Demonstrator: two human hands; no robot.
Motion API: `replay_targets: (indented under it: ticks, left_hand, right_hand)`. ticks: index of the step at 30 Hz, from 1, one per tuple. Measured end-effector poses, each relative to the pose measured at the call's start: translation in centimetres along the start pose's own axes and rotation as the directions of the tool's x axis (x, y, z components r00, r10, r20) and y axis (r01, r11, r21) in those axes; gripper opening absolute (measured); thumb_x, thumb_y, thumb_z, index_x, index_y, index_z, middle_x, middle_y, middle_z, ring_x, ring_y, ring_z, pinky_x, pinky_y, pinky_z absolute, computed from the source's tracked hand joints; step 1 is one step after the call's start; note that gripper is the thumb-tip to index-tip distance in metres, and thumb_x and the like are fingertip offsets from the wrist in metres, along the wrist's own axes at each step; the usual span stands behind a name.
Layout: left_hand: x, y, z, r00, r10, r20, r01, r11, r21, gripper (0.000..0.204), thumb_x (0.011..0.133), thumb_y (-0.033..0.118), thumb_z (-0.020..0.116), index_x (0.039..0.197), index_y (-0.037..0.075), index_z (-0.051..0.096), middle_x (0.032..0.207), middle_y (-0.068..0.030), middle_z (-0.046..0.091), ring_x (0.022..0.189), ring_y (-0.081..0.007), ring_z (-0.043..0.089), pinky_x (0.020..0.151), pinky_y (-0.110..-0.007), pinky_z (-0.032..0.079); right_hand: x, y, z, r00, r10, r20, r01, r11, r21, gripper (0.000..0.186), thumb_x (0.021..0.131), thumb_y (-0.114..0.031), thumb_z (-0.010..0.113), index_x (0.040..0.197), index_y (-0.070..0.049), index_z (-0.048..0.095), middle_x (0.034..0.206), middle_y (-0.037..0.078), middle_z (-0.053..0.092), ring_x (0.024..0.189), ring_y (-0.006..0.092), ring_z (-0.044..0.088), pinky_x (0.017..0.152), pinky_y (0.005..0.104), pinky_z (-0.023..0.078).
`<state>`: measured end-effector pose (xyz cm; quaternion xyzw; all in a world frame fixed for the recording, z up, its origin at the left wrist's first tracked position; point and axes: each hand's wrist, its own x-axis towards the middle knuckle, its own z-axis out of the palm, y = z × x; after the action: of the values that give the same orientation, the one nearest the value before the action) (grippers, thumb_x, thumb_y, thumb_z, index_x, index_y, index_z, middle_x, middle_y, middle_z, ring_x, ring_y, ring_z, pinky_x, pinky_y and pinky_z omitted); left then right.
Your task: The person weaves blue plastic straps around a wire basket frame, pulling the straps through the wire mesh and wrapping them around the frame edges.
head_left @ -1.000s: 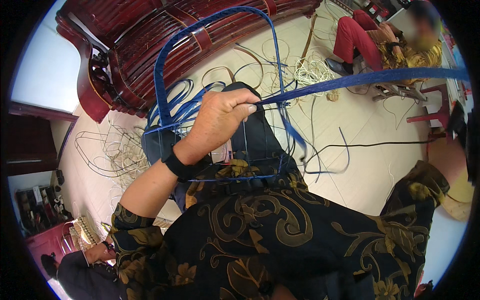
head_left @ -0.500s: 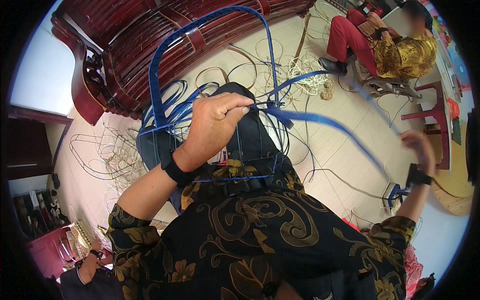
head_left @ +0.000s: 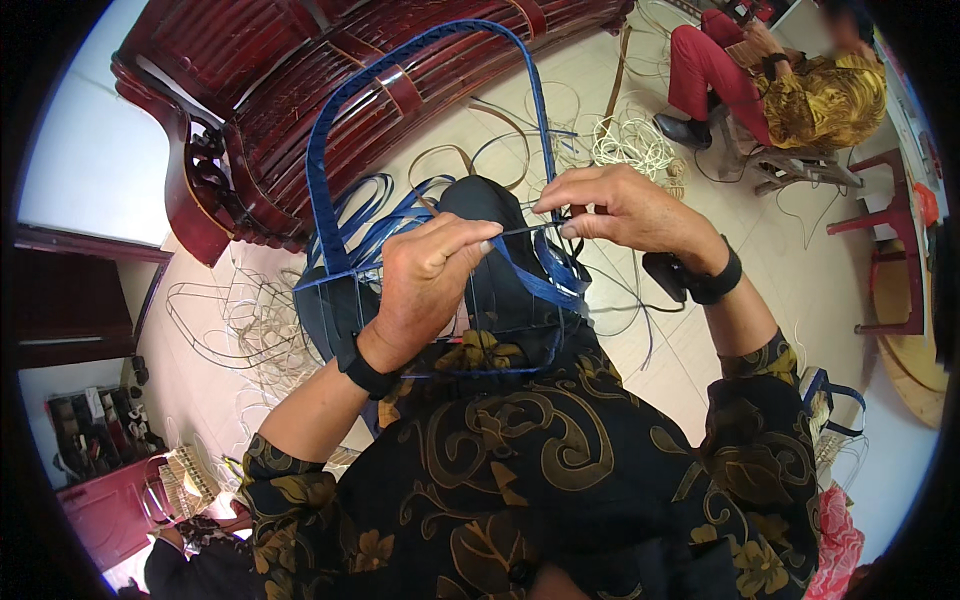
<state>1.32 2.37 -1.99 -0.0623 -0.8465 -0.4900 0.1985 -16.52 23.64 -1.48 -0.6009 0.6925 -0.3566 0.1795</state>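
A wide fisheye camera, the left of a pair worn on the head, looked steeply down from above and behind the left grip (head_left: 430, 262) and right grip (head_left: 632, 213), near enough for both to sit about mid-view. The patterned shirt (head_left: 480, 480) lay below the grips, closer to the lens; floor (head_left: 790, 270) and red wooden settee (head_left: 240, 85) spread beyond them, farther off, curving toward the rim.

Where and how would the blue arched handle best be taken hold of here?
Probably at the top of the blue handle, coming from the outer side of its arch, with the grip closing through the open loop. The top is a curved band, clear of the left hand and right hand, which are both lower in the picture.
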Motion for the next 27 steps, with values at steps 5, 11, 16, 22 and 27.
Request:
replay_targets:
  ticks: [5,11,16,22,27]
  left_hand:
    - [-0.1,0.1,0.1,0.998,-0.060,-0.023,0.060,0.998,0.006,0.017,0.082,-0.008,0.067,0.098,-0.002,0.073,0.079,-0.0116,0.068,0.070,-0.0195,0.065,0.064,-0.028,0.050]
    - [-0.1,-0.5,0.1,0.995,-0.096,-0.005,0.096,0.995,-0.013,0.018,0.088,-0.007,0.062,0.102,-0.003,0.072,0.082,-0.0067,0.067,0.067,-0.0098,0.059,0.062,-0.023,0.046]
    - [0.2,0.2,0.2,0.982,-0.182,-0.039,0.180,0.982,-0.055,0.016,0.083,-0.008,0.067,0.097,-0.002,0.072,0.076,-0.0078,0.065,0.067,-0.0147,0.058,0.063,-0.026,0.046]
    - [0.4,-0.4,0.1,0.984,-0.174,-0.025,0.173,0.984,-0.043,0.015,0.083,-0.006,0.067,0.097,-0.002,0.072,0.078,-0.0090,0.066,0.068,-0.0156,0.060,0.064,-0.027,0.047]
    - [0.2,-0.3,0.4,0.995,-0.096,0.003,0.096,0.995,0.009,0.014,0.090,-0.004,0.063,0.102,-0.002,0.071,0.084,-0.0057,0.066,0.067,-0.0094,0.058,0.061,-0.023,0.046]
  right_hand:
    - [0.5,0.3,0.2,0.999,0.035,-0.038,-0.033,0.998,0.058,0.011,0.084,-0.009,0.073,0.093,-0.003,0.070,0.094,0.006,0.071,0.081,0.0212,0.068,0.073,0.0322,0.053]
    - [-5.2,0.1,-8.4,0.711,0.232,-0.664,-0.315,0.949,-0.006,0.013,0.093,-0.013,0.068,0.105,-0.009,0.072,0.089,-0.006,0.067,0.073,0.0041,0.054,0.064,0.0196,0.043]
    - [-25.9,0.7,-22.1,-0.020,0.135,-0.991,-0.366,0.921,0.133,0.020,0.092,-0.015,0.068,0.112,-0.010,0.070,0.097,-0.004,0.067,0.078,0.0056,0.055,0.066,0.0207,0.045]
    - [-52.8,-2.4,-28.0,-0.387,-0.002,-0.922,-0.917,0.099,0.385,0.030,0.091,-0.016,0.068,0.120,-0.011,0.067,0.108,-0.003,0.066,0.084,0.0074,0.058,0.069,0.0219,0.046]
    - [-43.3,3.1,-20.8,0.031,0.247,-0.968,-0.993,0.117,-0.002,0.038,0.090,-0.017,0.068,0.127,-0.012,0.064,0.116,-0.001,0.066,0.089,0.0090,0.059,0.071,0.0229,0.048]
